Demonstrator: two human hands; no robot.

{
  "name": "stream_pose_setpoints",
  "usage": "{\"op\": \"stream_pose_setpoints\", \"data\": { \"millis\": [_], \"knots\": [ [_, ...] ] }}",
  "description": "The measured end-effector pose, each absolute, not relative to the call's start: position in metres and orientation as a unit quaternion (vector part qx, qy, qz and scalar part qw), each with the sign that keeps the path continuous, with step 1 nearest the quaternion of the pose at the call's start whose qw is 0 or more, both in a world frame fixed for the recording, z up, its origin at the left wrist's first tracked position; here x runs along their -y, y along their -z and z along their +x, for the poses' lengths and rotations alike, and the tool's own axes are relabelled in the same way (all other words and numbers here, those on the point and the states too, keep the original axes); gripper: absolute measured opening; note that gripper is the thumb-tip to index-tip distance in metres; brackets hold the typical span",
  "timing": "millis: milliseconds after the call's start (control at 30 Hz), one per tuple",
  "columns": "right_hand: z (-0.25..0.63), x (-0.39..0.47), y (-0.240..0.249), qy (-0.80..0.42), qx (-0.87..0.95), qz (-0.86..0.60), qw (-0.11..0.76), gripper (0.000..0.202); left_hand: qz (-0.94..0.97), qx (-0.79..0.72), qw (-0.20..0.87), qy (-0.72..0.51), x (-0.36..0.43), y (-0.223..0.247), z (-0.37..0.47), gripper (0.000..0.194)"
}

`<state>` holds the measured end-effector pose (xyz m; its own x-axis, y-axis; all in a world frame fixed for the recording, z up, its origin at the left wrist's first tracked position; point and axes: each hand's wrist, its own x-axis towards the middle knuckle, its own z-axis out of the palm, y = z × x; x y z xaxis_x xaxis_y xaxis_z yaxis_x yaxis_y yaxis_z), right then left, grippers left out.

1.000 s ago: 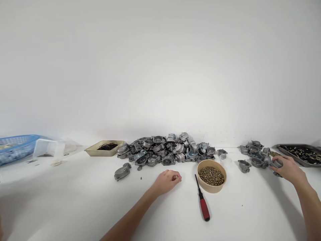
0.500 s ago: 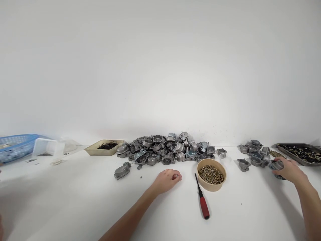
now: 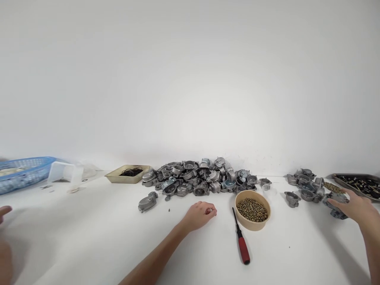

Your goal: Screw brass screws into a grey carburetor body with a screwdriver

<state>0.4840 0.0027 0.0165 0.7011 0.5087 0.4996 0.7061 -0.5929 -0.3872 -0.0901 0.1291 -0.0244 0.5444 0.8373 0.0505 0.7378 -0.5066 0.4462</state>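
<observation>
My left hand (image 3: 199,215) rests on the white table with its fingers curled in. A small gap shows between thumb and fingertips, but whatever they may hold is hidden. At the far right, my right hand (image 3: 358,206) has thumb and fingers spread beside a grey metal casting (image 3: 337,204), which stands at the near end of a small group of castings (image 3: 305,184). Between my hands are a tan bowl (image 3: 252,225) of brass-coloured screws (image 3: 252,209) and a screwdriver (image 3: 242,247) with a red handle. A single casting (image 3: 147,202) lies left of my left hand.
A large heap of castings (image 3: 192,178) lies along the wall. Left of it stand a cream tray (image 3: 118,179) of thin black rings, a white plastic container (image 3: 65,172) and a blue basket (image 3: 26,174). A dark tray (image 3: 356,182) sits far right. Another person's hand (image 3: 4,211) shows at the left edge.
My right hand has loosened around the casting and shifted right. My left hand keeps its curled pose. The view has turned slightly left, and the other person's hand shows more.
</observation>
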Motion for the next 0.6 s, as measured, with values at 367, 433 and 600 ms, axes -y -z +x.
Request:
{"op": "stream_pose_setpoints", "data": {
  "millis": [367,433,600],
  "knots": [
    [0.258,-0.055,-0.029,0.143,0.785,-0.495,0.343,0.034,0.881,-0.409,0.22,-0.091,-0.158,0.012,-0.072,0.017],
    [0.223,-0.054,-0.012,0.153,0.821,-0.434,0.337,0.037,0.883,-0.412,0.203,-0.099,-0.155,0.014,-0.067,0.017],
    [0.182,-0.024,0.011,0.217,0.86,-0.329,0.325,0.041,0.892,-0.407,0.168,-0.108,-0.134,0.024,-0.068,0.013]
  ]
}}
